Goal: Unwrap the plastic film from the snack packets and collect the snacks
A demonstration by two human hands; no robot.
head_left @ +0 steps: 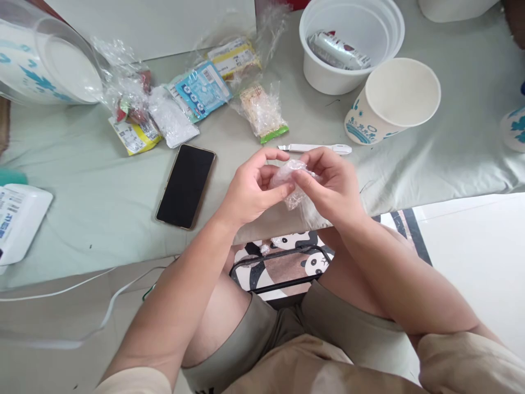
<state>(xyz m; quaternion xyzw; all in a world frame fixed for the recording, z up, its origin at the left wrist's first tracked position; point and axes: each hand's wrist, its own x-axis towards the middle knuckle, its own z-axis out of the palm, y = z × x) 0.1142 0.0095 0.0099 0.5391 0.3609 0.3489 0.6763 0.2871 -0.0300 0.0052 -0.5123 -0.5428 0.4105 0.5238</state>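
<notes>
My left hand (250, 189) and my right hand (328, 183) meet over the front edge of a low surface covered with a pale green sheet (102, 202). Both pinch a small crumpled clear plastic wrapper (292, 175) between thumbs and fingers. What the wrapper holds is too small to make out. A white pen-like tool (315, 148) lies just beyond my hands. A black phone (186, 185) lies face up to the left of my left hand.
Several snack packets (203, 90) lie scattered at the back. A white bowl (348, 41) holds a silver packet, and a paper cup (391, 101) lies on its side beside it. Another container (45, 60) lies at far left. A white cable (61, 293) runs along the floor.
</notes>
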